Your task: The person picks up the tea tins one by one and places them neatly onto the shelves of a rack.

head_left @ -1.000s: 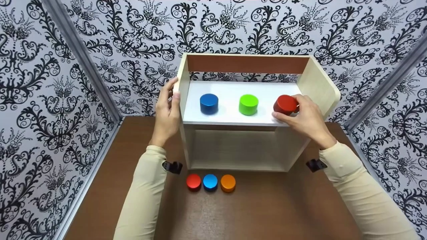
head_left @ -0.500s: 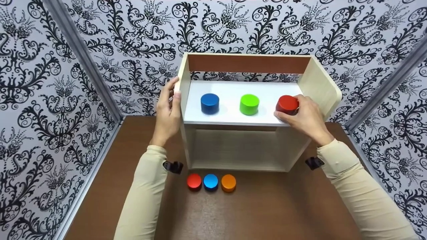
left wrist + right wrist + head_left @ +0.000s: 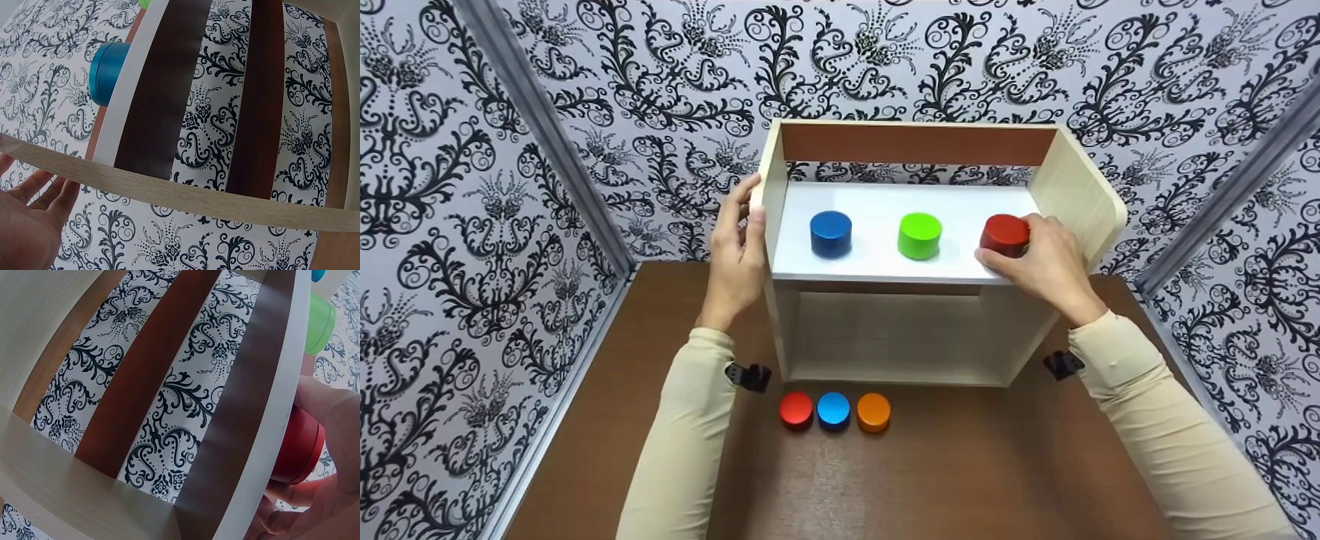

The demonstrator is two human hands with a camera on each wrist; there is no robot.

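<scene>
Brown tabletop (image 3: 945, 480) bears a pale wooden shelf unit (image 3: 1080, 195) with a white upper shelf (image 3: 877, 201); left hand (image 3: 736, 251) touches the left side panel (image 3: 772, 161), fingers loosely extended; right hand (image 3: 1051, 262) holds the dark red cylinder (image 3: 1003, 234), at that shelf's right end, between thumb and fingers; green cylinder (image 3: 919, 236) and dark blue cylinder (image 3: 831, 235) stand left of it; bright red disc (image 3: 796, 409), light blue disc (image 3: 833, 410), orange disc (image 3: 874, 412) line up before the unit

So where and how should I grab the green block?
Probably squeeze both sides of its round wall, coming from the open front of the shelf. The green block stands upright, and gaps to the blue block and red block leave room for your grip.
</scene>
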